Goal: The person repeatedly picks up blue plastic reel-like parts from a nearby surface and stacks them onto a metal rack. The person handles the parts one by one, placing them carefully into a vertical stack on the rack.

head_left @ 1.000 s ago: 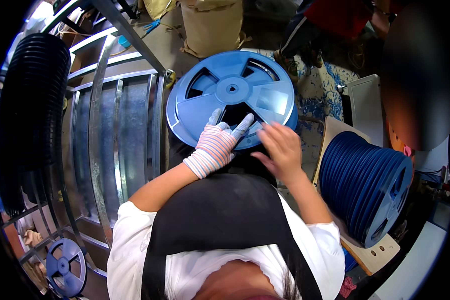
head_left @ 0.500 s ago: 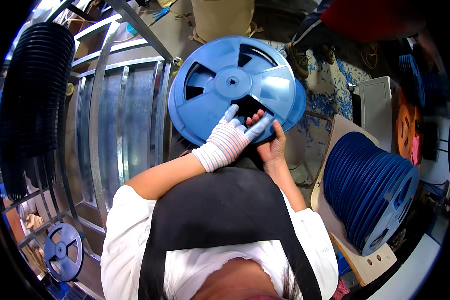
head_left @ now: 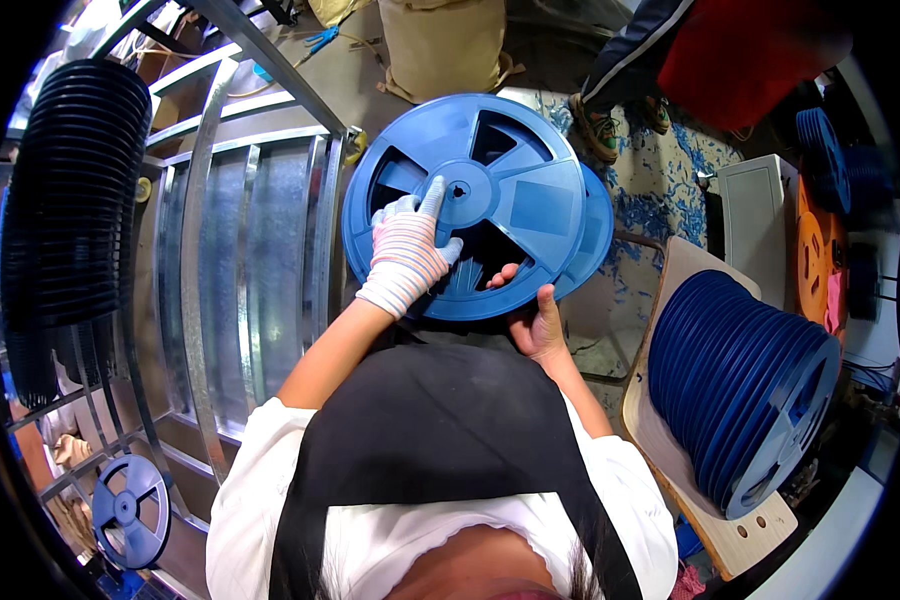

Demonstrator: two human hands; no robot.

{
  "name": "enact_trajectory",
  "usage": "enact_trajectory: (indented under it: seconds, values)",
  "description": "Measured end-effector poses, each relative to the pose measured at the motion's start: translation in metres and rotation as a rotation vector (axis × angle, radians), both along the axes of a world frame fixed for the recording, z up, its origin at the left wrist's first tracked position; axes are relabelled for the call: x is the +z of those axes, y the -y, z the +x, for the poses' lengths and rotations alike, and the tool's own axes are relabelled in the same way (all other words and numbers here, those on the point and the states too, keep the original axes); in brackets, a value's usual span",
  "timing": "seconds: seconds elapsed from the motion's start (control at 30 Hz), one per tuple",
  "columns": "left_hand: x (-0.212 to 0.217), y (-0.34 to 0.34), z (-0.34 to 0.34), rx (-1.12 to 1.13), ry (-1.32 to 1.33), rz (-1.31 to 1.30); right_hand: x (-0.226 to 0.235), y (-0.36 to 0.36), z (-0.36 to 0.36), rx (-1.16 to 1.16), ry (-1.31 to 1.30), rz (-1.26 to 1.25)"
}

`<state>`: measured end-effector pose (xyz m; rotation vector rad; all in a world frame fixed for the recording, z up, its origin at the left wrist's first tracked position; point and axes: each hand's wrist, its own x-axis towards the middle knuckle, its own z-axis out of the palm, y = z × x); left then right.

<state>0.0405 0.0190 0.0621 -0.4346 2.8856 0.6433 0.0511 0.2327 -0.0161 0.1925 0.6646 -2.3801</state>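
Note:
A large blue plastic reel [head_left: 540, 204] with a round hub and several window openings lies before me, roughly level. Beneath it, the edge of another blue reel [head_left: 596, 228] sticks out on the right. My left hand [head_left: 410, 240], in a striped fingerless-looking work glove, rests on the upper reel left of the hub; its index finger stretches toward the centre hole and the thumb is spread apart. My bare right hand [head_left: 537, 322] grips the near rim, thumb outside and fingertips showing through the near window. The undersides of both reels are hidden.
Nested blue reels [head_left: 735, 375] lie on a wooden chair [head_left: 642, 385] at right. A metal rack [head_left: 202, 270] stands at left, with dark stacked reels [head_left: 75, 190] and a single reel [head_left: 130, 510]. Beyond are a beige sack [head_left: 442, 45] and another person's legs [head_left: 610, 75].
My left hand has moved left from the near window to beside the hub, its fingers spreading over the reel. My right hand stays at the near rim. The reel sits slightly lower in view.

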Motion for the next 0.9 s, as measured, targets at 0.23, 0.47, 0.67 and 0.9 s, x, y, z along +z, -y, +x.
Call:
enact_trajectory:
  seconds: [0.23, 0.47, 0.67, 0.9]
  values:
    - [0.023, 0.068, 0.005, 0.256, -0.392, 1.363, -0.004, -0.006, -0.003, -0.229, 0.218, 0.099]
    - [0.045, 0.084, 0.031, 0.165, -0.354, 2.518, -0.014, -0.018, -0.005, -0.202, 0.291, 0.011]
    - [0.025, 0.078, 0.032, 0.188, -0.334, 2.588, -0.018, -0.019, -0.006, -0.182, 0.279, 0.051]
    - [0.021, 0.073, 0.036, 0.259, -0.321, 2.594, -0.015, -0.018, -0.009, -0.156, 0.196, 0.029]
